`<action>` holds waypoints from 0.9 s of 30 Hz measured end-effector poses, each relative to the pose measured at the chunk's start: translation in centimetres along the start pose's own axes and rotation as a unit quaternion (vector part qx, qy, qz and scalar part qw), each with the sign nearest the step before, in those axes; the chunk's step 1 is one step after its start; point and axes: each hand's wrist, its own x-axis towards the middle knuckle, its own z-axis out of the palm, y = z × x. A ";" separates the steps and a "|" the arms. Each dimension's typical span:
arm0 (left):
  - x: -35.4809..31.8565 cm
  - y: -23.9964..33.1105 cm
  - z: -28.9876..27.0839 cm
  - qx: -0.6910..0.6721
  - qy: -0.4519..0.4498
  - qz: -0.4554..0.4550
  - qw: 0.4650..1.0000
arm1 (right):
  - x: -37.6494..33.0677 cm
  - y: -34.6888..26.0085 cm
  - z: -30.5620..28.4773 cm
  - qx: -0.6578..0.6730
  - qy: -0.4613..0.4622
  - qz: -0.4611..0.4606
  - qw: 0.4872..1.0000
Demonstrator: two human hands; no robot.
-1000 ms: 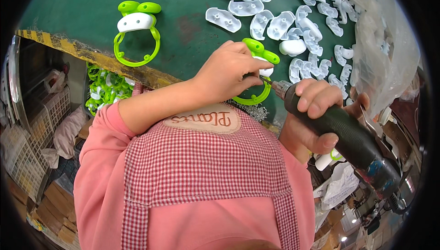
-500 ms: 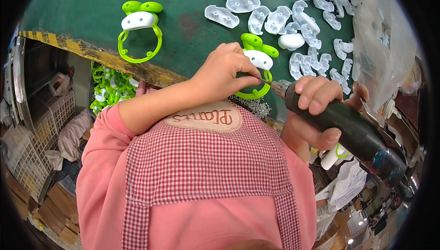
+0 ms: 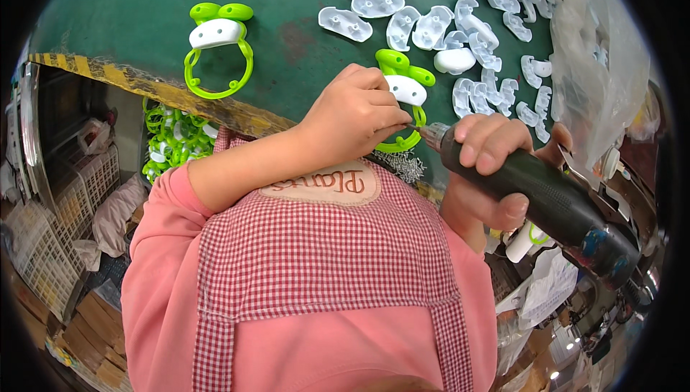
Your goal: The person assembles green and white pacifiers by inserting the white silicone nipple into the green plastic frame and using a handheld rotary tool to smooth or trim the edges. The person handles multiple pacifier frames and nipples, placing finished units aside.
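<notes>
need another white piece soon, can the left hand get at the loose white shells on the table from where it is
Probably yes: the left hand rests on the green ring toy, and the white shells lie just beyond on the green table, nothing between.

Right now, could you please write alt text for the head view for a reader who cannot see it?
A person's left hand steadies a green and white plastic ring toy on a green table, while the right hand holds a dark electric screwdriver with its tip at the toy. A second toy and loose white plastic parts lie nearby.
</notes>
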 end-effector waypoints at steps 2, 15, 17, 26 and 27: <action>0.0 0.0 0.0 0.009 -0.008 0.005 1.000 | -0.1 -0.1 0.3 0.004 0.001 0.007 1.000; 0.1 -0.1 -0.1 0.055 -0.003 0.024 0.998 | -0.1 -0.2 0.6 0.036 0.014 0.018 0.999; -0.1 -0.2 0.0 0.042 0.007 0.017 0.999 | -0.2 -0.2 0.8 0.038 0.023 0.010 0.999; 0.1 -0.2 -0.1 0.019 0.025 0.012 0.999 | 0.0 0.0 1.0 0.019 0.040 0.034 0.998; 0.2 -0.1 -0.1 0.006 0.033 0.014 0.999 | 0.0 -0.1 1.1 -0.006 0.045 0.027 0.999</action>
